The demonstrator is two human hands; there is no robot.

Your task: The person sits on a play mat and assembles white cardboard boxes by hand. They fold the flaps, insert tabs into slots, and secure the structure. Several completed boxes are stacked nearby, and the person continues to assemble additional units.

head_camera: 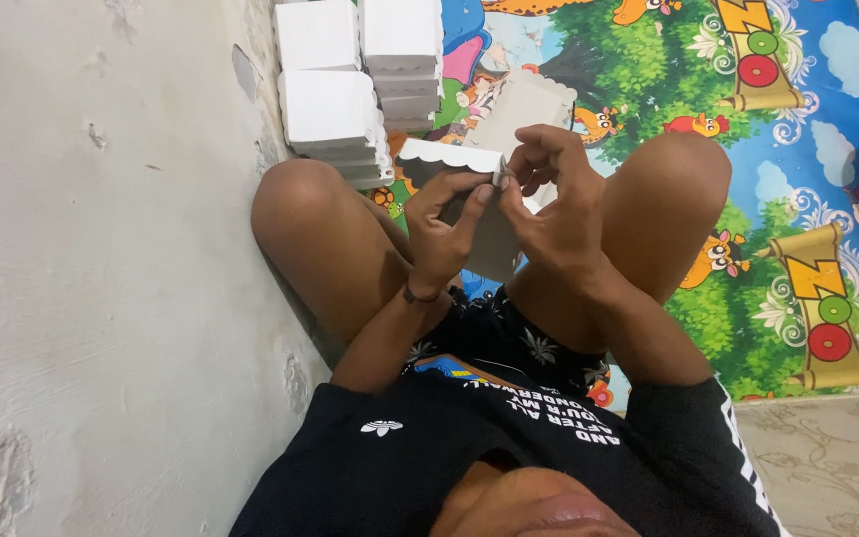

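Between both hands [509, 204], a grey scallop-edged cardboard box [494, 244], half-folded.

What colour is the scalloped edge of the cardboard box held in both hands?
White, on the scalloped-edge cardboard box; the head view shows it.

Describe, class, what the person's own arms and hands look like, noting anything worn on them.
Both forearms are bare. The left hand has a thin dark band at its wrist. The right hand shows no ring or watch. The black T-shirt's short right sleeve carries white stripes.
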